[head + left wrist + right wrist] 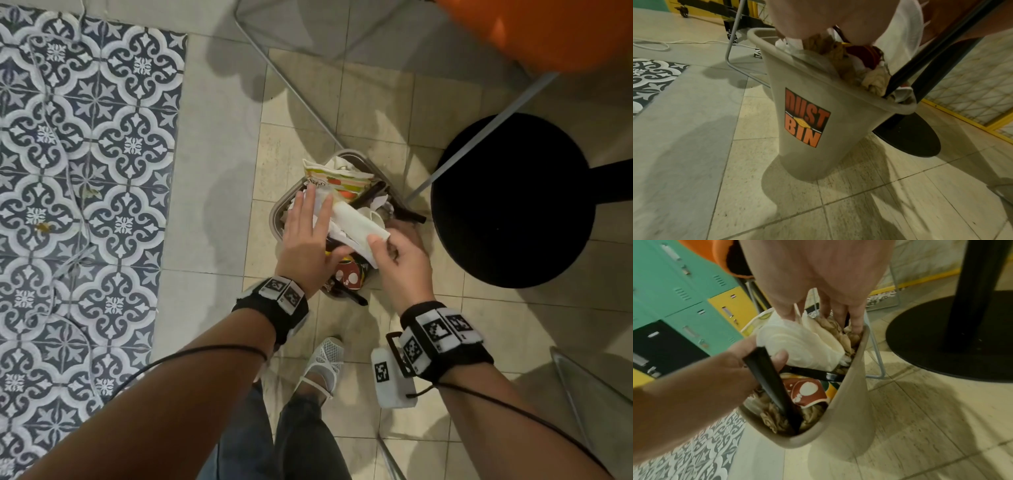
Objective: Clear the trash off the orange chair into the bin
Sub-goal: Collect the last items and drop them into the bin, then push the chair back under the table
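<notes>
A beige bin [275,212] marked DUST BIN [805,118] stands on the floor, heaped with paper, wrappers and black sticks [772,386]. My left hand [310,222] lies flat, fingers straight, pressing on the pile's left side. My right hand [387,250] pinches a bent white paper plate [356,226] over the bin's right side, thumb on top. In the right wrist view its fingers [838,316] reach down behind the plate [797,345] into the bin [849,402]. The orange chair [548,31] shows at the top right corner; its seat is out of view.
A black round table base [513,202] sits right beside the bin, with its post [978,288] rising. Grey metal chair legs [291,89] cross the floor behind the bin. Patterned tiles [85,171] lie to the left. Coloured lockers [684,296] stand beyond. My shoe [323,363] is near the bin.
</notes>
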Demonstrator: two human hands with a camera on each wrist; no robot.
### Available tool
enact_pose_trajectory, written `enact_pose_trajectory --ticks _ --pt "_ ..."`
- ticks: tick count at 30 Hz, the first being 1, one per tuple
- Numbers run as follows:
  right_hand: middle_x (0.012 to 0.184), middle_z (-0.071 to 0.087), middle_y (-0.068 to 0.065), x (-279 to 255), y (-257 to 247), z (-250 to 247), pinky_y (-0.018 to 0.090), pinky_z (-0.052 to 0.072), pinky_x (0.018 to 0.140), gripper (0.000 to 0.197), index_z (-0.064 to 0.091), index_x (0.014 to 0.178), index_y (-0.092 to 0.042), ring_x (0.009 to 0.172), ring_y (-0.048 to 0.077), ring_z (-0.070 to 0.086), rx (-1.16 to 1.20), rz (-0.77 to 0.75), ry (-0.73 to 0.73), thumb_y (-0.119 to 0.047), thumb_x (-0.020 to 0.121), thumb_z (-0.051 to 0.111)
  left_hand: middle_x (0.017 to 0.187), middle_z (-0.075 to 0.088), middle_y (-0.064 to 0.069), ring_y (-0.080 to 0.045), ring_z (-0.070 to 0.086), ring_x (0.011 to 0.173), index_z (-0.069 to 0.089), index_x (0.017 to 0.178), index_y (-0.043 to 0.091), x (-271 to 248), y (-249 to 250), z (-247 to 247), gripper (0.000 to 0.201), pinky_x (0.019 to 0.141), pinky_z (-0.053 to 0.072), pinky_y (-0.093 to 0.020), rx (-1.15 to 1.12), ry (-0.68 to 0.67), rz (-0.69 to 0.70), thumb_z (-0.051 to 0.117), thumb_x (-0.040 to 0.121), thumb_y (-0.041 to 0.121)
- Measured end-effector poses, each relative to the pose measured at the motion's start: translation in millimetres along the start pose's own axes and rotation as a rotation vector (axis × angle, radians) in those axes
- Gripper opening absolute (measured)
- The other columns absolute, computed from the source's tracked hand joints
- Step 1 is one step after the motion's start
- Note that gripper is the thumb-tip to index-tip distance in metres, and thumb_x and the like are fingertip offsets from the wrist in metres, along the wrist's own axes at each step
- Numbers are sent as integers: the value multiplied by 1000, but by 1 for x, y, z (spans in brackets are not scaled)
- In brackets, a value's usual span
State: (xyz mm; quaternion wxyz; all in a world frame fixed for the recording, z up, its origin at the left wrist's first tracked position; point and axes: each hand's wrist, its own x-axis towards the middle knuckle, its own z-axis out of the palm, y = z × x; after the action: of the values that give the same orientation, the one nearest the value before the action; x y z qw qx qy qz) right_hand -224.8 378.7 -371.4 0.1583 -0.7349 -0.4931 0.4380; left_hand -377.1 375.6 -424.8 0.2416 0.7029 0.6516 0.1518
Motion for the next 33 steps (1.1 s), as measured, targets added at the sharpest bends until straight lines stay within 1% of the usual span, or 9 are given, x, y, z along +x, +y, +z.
enact_pose_trajectory --ticks 3,6,8,10,14,18,23,28,33 --pt "145 41 -1 -3 -10 -4 38 41 101 26 70 102 -17 126 15 44 -170 -73 -25 -35 88 57 150 23 -27 -41 24 139 25 141 11 -1 3 -6 94 111 26 -52 -46 24 23 69 69 51" --pt "145 40 -2 -11 -19 -11 35 42 99 24 68 106 -22 122 9 44 -189 -111 -6 -30 83 63 149 25 -27 -39 30 137 30 138 12 -2 6 -14 92 110 32 -50 -91 70 29 74 66 50" --pt "126 50 -13 -16 -24 -16 32 45 91 34 61 113 -27 103 -1 46 -119 -97 -9 -30 81 67 150 24 -27 -39 31 137 28 138 15 -3 9 -21 94 108 31 -48 -112 74 32 74 64 51" --pt "107 49 -21 -21 -28 -19 29 45 85 47 52 121 -29 94 -1 47 -63 -67 -31 -29 79 72 150 21 -28 -40 29 137 25 139 16 -3 11 -27 103 107 29 -48 -112 55 42 80 59 50" --pt "115 43 -19 -23 -31 -23 25 40 90 76 37 139 -30 106 0 42 -4 -13 -41 -29 74 77 156 6 -20 -33 13 144 19 146 19 1 18 -45 114 113 17 -49 -144 -86 -26 83 57 48" --pt "120 35 -21 -21 -31 -25 22 34 94 86 28 145 -29 111 -4 36 33 -11 -39 -31 74 78 158 -6 -8 -25 1 145 11 149 25 6 23 -59 113 118 10 -43 -131 -186 -90 82 62 43" --pt "137 40 -9 -24 -32 -28 22 30 99 90 23 148 -25 118 -1 33 50 29 -61 -34 76 76 157 -16 -6 -26 -8 146 -3 149 28 -1 25 -69 121 119 7 -42 -37 -322 -95 82 64 40" --pt "147 40 0 -36 -32 -36 31 32 106 92 21 149 -23 136 17 37 42 73 -64 -40 76 74 157 -13 -7 -25 -8 146 -1 149 28 -15 28 -84 116 120 11 -44 5 -373 -91 79 66 34" --pt "151 29 2 -79 -33 -50 30 32 102 87 20 148 -28 137 19 33 3 159 -50 -45 79 70 157 -11 -8 -25 -4 146 5 149 25 -30 35 -108 111 119 14 -41 1 -382 -15 79 66 35"
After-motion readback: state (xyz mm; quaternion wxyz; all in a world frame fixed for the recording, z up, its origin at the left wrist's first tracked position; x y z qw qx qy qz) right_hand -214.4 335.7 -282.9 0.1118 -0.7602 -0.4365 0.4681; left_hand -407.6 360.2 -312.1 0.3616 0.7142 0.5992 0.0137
